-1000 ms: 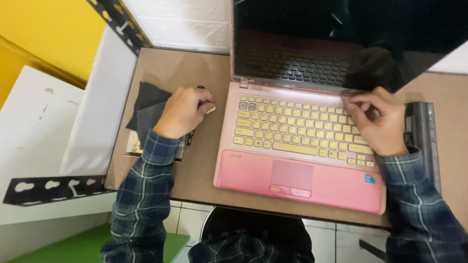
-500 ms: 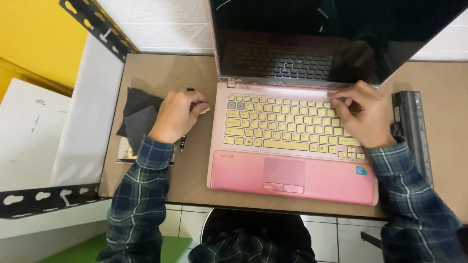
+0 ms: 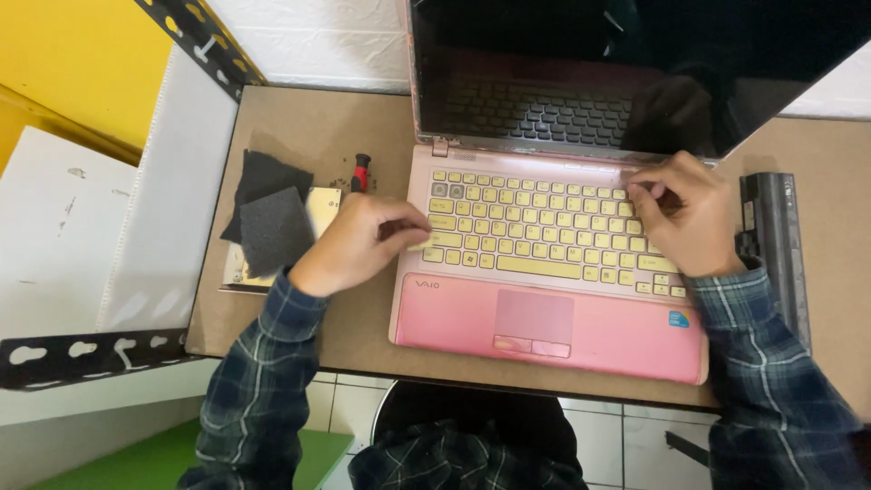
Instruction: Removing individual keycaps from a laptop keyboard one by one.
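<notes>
Laptop: a pink laptop (image 3: 553, 299) lies open in the middle of the frame on a brown desk (image 3: 318, 127), its dark screen (image 3: 635, 63) tilted back toward the top edge and mirroring the keys.
Keyboard: pale yellow keys (image 3: 535, 227) fill the pink deck; a touchpad (image 3: 533, 318) sits below them, near the lower centre.
Left hand: the left hand (image 3: 358, 240) rests at the left edge of the keyboard, fingers curled inward and close together, the tips touching the leftmost keys; I cannot tell whether anything is pinched between them.
Right hand: the right hand (image 3: 685, 213) sits on the upper right corner of the keyboard, fingers bent and bunched, pressing down on the top key rows just under the hinge; whether they grip anything is hidden.
Sleeves: both arms wear dark blue plaid sleeves (image 3: 263, 390) coming up from the bottom of the frame.
Screwdriver: a small red-and-black screwdriver (image 3: 360, 172) lies on the desk just above the left hand, beside the laptop's left hinge.
Pads: two dark grey square pads (image 3: 272, 222) overlap at centre left, lying on a thin metal plate (image 3: 322, 209).
Battery: a long black laptop battery (image 3: 771, 245) lies along the right edge, just beside the right wrist.
Surroundings: a yellow wall (image 3: 73, 63) at upper left, a white panel (image 3: 172, 209) and a black perforated metal bar (image 3: 82, 354) at left.
</notes>
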